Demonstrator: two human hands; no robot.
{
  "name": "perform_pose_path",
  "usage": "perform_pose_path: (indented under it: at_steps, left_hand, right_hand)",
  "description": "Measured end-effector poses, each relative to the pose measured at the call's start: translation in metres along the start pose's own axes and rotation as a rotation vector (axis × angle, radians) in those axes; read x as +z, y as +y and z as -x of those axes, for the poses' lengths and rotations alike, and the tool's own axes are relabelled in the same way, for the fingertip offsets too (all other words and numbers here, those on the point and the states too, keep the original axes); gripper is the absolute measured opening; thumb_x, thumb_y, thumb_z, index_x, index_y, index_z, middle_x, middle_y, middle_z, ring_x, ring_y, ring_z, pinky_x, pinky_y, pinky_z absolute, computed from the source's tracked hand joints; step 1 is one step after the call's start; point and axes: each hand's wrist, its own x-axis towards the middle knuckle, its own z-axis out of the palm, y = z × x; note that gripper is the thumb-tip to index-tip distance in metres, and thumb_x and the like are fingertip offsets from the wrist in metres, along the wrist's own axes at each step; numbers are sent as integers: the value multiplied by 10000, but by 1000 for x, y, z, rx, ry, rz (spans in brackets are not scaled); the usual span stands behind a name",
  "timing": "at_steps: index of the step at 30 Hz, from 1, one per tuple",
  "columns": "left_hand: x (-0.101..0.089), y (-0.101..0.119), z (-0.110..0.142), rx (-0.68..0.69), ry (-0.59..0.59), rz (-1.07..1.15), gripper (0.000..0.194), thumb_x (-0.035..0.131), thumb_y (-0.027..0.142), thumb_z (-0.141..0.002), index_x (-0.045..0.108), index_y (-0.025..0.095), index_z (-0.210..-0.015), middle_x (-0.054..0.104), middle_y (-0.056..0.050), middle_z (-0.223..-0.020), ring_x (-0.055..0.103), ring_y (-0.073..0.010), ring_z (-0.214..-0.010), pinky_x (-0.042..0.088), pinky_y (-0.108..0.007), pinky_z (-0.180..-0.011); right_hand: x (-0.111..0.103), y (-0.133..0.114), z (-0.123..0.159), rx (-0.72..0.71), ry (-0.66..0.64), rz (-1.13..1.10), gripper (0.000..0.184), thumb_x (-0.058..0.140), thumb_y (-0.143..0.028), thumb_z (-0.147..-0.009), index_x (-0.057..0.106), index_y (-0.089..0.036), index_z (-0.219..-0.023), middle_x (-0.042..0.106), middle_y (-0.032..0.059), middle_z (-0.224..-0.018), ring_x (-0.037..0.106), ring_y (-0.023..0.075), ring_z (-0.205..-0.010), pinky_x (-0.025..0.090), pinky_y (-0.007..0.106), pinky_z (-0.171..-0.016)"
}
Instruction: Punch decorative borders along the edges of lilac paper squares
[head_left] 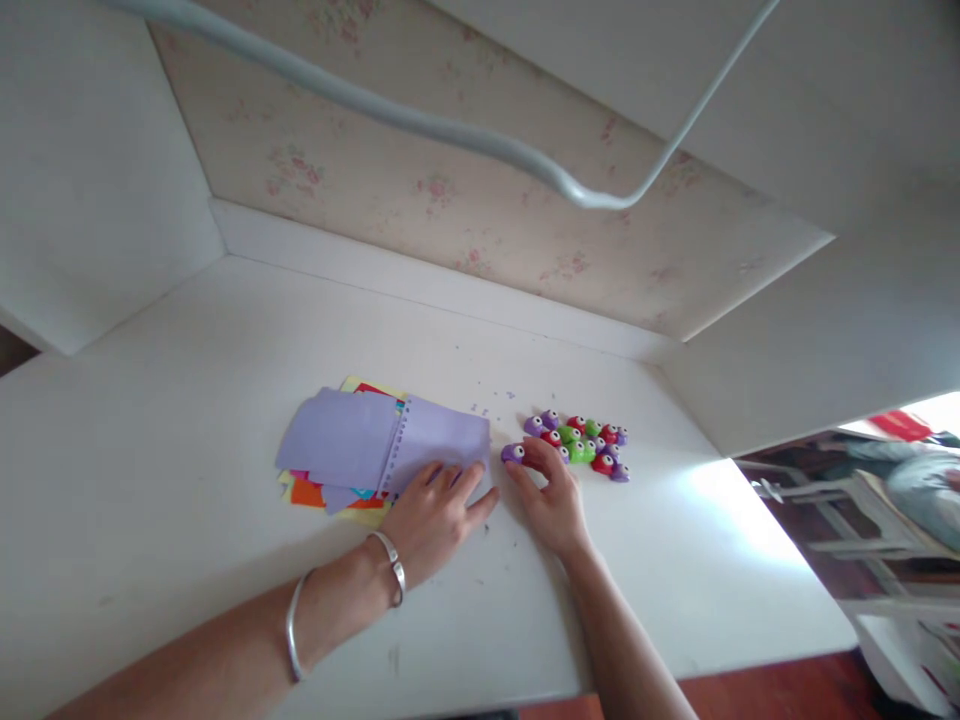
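A small open booklet with purple pages (pixel 442 430) and a row of punched holes lies on the white desk, its left page spread over multicoloured sheets. My left hand (pixel 439 515) rests on the right page near its lower edge, fingers stretched out. Just right of the booklet, my right hand (pixel 551 495) pinches a small purple googly-eyed figure (pixel 511 454) between thumb and fingers, low at the desk surface. Close behind that hand stands a cluster of similar red, green and purple figures (pixel 577 447) in rough rows.
Tiny purple scraps (pixel 484 410) are scattered behind the booklet. A white cable (pixel 450 130) hangs across the top of the view. White panels (pixel 90 180) wall in the desk (pixel 202 400); a white rack (pixel 862 515) stands beyond its right edge.
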Motion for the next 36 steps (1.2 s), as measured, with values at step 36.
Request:
perform_pose_path:
  at_steps: [36]
  left_hand:
    - [12,-8,1,38,97,119,318,466,155,-969,610,216,-1246,647,-44,-1272,562,-237,-1199,417,-456,-1063]
  right_hand:
    - [-4,3,-2,-1,-119,113,254,643,-408,-863,673,-287,-1084,732,33,-1081,689,228,-990,545,367,-902]
